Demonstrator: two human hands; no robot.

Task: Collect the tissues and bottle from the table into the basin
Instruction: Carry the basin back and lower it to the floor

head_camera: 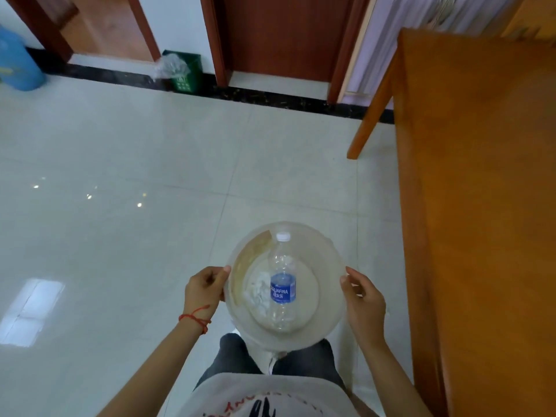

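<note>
I hold a round translucent basin (328,260) in front of me, above the tiled floor. My left hand (204,287) grips its left rim and my right hand (364,299) grips its right rim. Inside lies a clear plastic bottle (282,284) with a blue label and a white cap, its cap pointing away from me. Crumpled white tissues (258,291) lie in the basin's bottom, to the left of the bottle and partly under it.
An orange wooden table (481,176) runs along my right side, with one leg (370,115) reaching the floor. A green bin (185,73) with a plastic liner stands against the far wall between two brown doors. A blue water jug (16,61) stands far left.
</note>
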